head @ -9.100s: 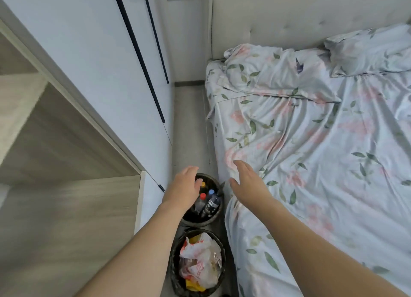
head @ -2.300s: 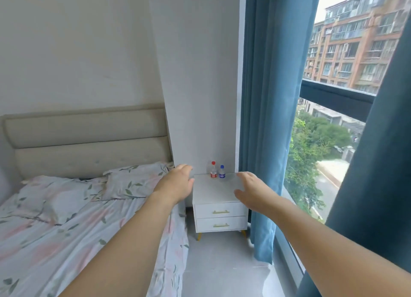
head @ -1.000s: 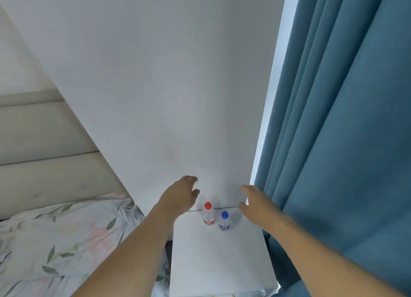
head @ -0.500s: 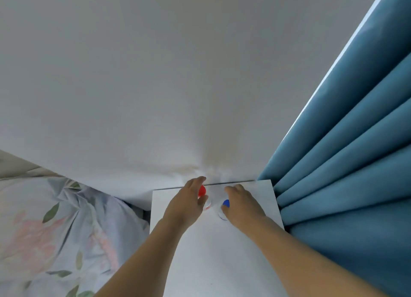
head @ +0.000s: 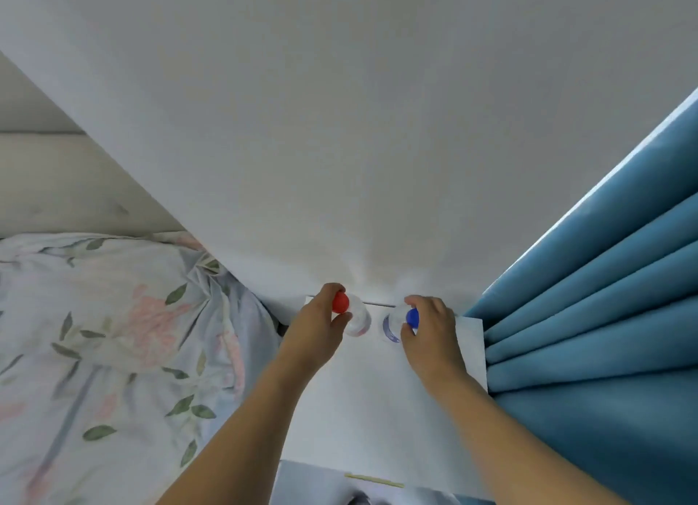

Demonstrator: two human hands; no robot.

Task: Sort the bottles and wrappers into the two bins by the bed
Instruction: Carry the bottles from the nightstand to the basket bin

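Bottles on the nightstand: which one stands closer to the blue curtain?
The blue-capped bottle, held by the right hand. The red-capped bottle, in the left hand, stands toward the bed.

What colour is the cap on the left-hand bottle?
Red, on the bottle the left hand grips; head view.

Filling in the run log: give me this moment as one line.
left hand grips red-capped bottle | right hand grips blue-capped bottle | both upright on nightstand | bins not in view
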